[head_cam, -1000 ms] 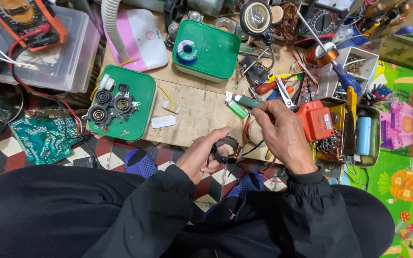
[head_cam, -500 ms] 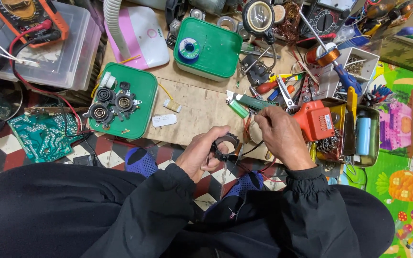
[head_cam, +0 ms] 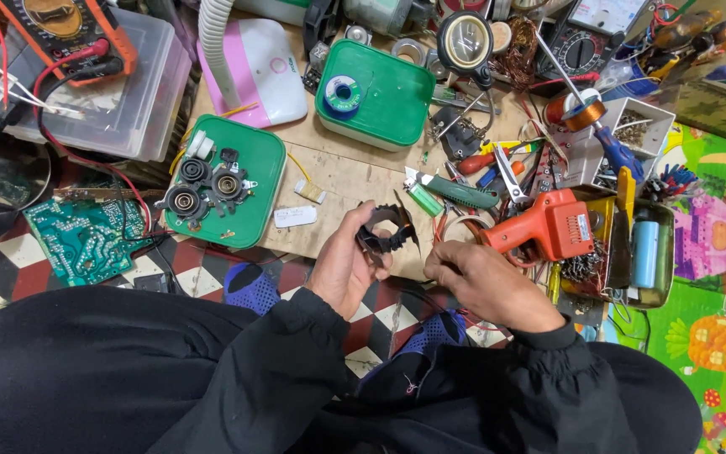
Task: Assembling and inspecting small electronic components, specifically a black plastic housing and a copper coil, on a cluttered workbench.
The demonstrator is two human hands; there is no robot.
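The left hand [head_cam: 342, 267] has its grip clamped on a black ring-shaped part [head_cam: 386, 230], held just above the near edge of the wooden table [head_cam: 355, 181], and the fingers cover the ring's lower left side. The right hand [head_cam: 485, 282] sits just beside it with fingertips pinched together near the ring's right edge, though whether they hold a wire or anything else is too small to tell. A green lid [head_cam: 258, 168] carries round black parts, a green box [head_cam: 397, 92] bears a solder spool [head_cam: 344, 90], and a clear tub [head_cam: 140, 101] is cut off at the frame's left.
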